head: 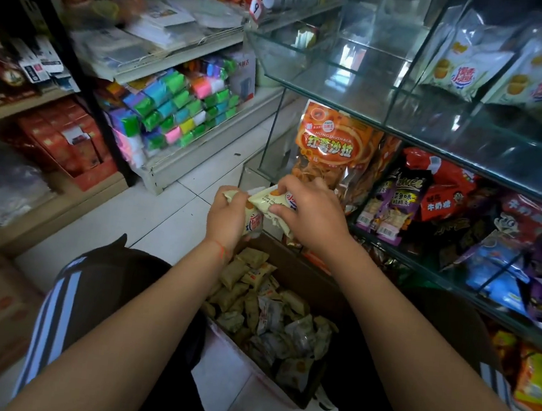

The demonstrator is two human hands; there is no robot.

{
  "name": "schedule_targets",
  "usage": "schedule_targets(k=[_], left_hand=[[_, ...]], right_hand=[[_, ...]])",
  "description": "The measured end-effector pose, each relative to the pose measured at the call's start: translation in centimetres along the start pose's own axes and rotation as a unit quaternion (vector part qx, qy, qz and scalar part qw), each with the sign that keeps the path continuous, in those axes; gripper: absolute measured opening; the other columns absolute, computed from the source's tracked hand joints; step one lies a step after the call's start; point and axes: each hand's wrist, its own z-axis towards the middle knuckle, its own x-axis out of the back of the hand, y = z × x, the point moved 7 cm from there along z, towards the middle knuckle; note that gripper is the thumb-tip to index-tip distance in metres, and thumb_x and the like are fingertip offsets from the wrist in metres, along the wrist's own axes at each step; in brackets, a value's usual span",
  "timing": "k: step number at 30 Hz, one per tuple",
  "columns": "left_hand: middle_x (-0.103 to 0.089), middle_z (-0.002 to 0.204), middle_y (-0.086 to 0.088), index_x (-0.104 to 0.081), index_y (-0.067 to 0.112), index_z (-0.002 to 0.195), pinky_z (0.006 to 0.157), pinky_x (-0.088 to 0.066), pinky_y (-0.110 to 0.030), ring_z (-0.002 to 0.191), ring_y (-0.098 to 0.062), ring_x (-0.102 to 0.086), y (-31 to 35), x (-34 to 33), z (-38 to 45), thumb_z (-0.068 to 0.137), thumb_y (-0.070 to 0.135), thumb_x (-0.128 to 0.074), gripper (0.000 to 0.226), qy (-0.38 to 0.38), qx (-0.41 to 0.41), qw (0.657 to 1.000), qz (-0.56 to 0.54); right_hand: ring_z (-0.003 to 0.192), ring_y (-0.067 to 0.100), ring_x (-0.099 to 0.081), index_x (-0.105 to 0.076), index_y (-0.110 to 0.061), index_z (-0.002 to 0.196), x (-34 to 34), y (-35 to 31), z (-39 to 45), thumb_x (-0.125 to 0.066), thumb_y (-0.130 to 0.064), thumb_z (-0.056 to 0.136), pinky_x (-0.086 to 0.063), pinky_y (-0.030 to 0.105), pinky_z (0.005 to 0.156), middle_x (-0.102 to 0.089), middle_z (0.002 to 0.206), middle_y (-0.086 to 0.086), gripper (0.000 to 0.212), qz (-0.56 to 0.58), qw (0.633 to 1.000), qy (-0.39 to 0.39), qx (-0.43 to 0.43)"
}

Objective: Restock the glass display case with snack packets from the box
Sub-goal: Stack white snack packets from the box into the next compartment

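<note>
I have both hands raised over the open box (317, 296), which sits on the floor between my knees and is heaped with small cream and tan snack packets (266, 307). My left hand (229, 216) has its grip curled round one pale packet (254, 223), fingers wrapped over its top edge so the red and blue logo shows below my palm. My right hand (308, 214) pinches a second pale packet (272, 198), thumb underneath and fingers bent over the top; the two packets touch each other between my hands, just above the box's far edge. A thin red string (222, 250) circles my left wrist. To my right stands the glass display case (403, 118): its upper shelf holds white packets with the same logo (465, 65) at the far right and bare glass toward the left, while the shelf below is crowded with an orange bag (330, 138), purple bags (392, 203) and red bags (443, 188). Across the white tiled floor (163, 208), a low white shelf carries a bundle of bright coloured blocks (180, 103) wrapped in clear plastic.
</note>
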Motion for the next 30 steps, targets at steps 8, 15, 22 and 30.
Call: schedule_targets(k=[8, 15, 22, 30], left_hand=[[-0.063, 0.080, 0.005, -0.031, 0.044, 0.136, 0.069, -0.051, -0.038, 0.077, -0.024, -0.061, 14.5, -4.9, -9.0, 0.081, 0.052, -0.040, 0.056, -0.093, -0.321, 0.862, 0.381], [-0.046, 0.068, 0.004, 0.007, 0.048, 0.150, 0.049, -0.032, -0.031, 0.063, -0.023, -0.050, 21.5, -13.0, -17.0, 0.092, 0.048, -0.042, 0.076, -0.115, -0.483, 0.677, 0.543], [-0.065, 0.098, -0.006, 0.004, 0.041, 0.151, 0.072, -0.052, -0.039, 0.090, -0.030, -0.063, 19.8, -18.0, -12.4, 0.086, 0.054, -0.045, 0.083, -0.146, -0.418, 0.652, 0.615], [-0.056, 0.075, -0.002, -0.023, 0.027, 0.125, 0.061, -0.051, -0.036, 0.070, -0.028, -0.057, 19.4, -18.7, -10.6, 0.086, 0.050, -0.051, 0.052, -0.139, -0.451, 0.666, 0.578]], right_hand=[[0.095, 0.023, -0.045, -0.062, -0.025, 0.100, 17.9, -1.8, -2.5, -0.067, -0.043, 0.083, -0.037, 0.038, 0.081, -0.063, 0.090, -0.008, 0.026, -0.068, 0.967, 0.242, 0.046], [0.095, 0.030, -0.058, -0.055, -0.020, 0.111, 29.3, 2.5, -4.2, -0.060, -0.038, 0.089, -0.042, 0.038, 0.074, -0.063, 0.100, 0.001, 0.029, -0.168, 0.926, 0.336, -0.014], [0.100, 0.040, -0.060, -0.043, -0.015, 0.125, 28.4, 11.0, 2.0, -0.055, -0.022, 0.093, -0.042, 0.040, 0.068, -0.052, 0.126, 0.013, 0.034, -0.236, 0.950, 0.159, -0.129], [0.109, 0.039, -0.055, -0.054, -0.014, 0.120, 25.2, 16.4, 8.8, -0.050, -0.008, 0.090, -0.041, 0.036, 0.078, -0.046, 0.128, 0.016, 0.031, -0.265, 0.950, 0.003, -0.166]])
